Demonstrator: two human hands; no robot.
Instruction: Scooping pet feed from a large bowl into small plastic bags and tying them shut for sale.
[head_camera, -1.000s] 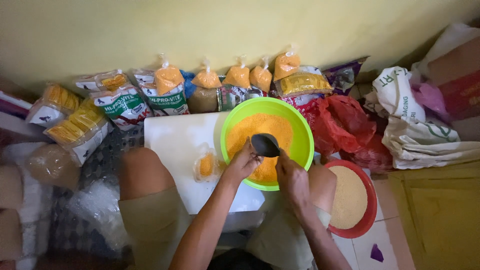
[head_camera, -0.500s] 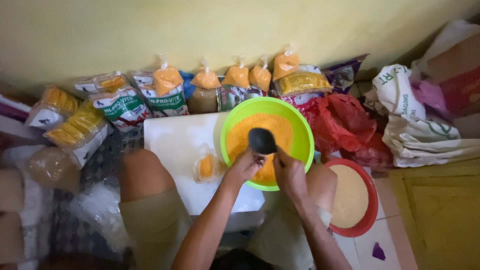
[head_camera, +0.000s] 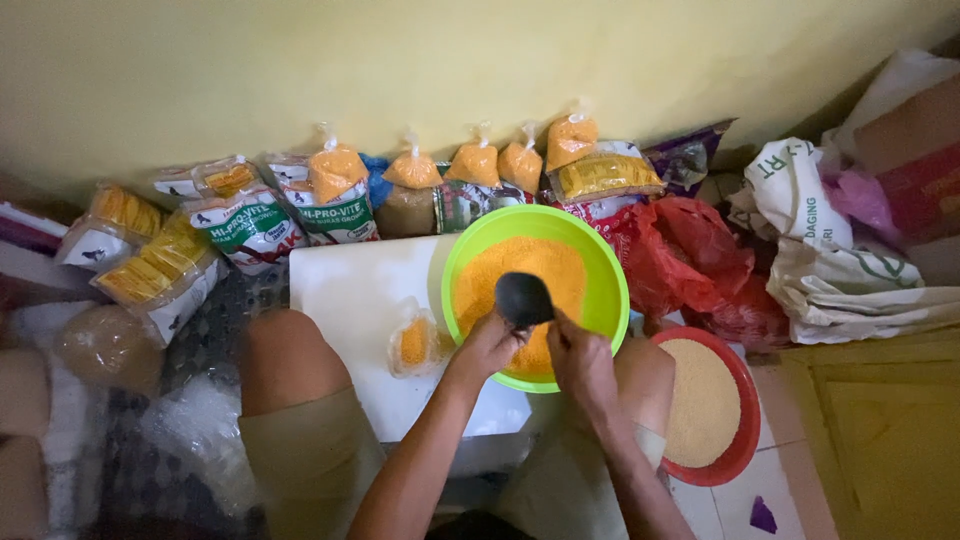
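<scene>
Item: green bowl (head_camera: 610, 300) of orange-yellow meal (head_camera: 520, 275), set on the white board (head_camera: 350, 290) between our knees.

Item: dark scoop (head_camera: 523, 298), held over the meal at the near side of the bowl. Our left hand (head_camera: 487, 347) is closed around its lower end; our right hand (head_camera: 582, 362) is curled in against it from the other side, though whether it grips the scoop or something under it we cannot tell.

Item: small clear bag (head_camera: 414, 342), partly filled with the same meal, lying on the board just beside our left hand.

Item: row of tied bags (head_camera: 475, 162) along the wall; red bowl (head_camera: 742, 420) of paler grain to our right.

Step, as we judge it: portioning meal by scoop. The next move calls for a level scoop and an open bag mouth near it.
</scene>
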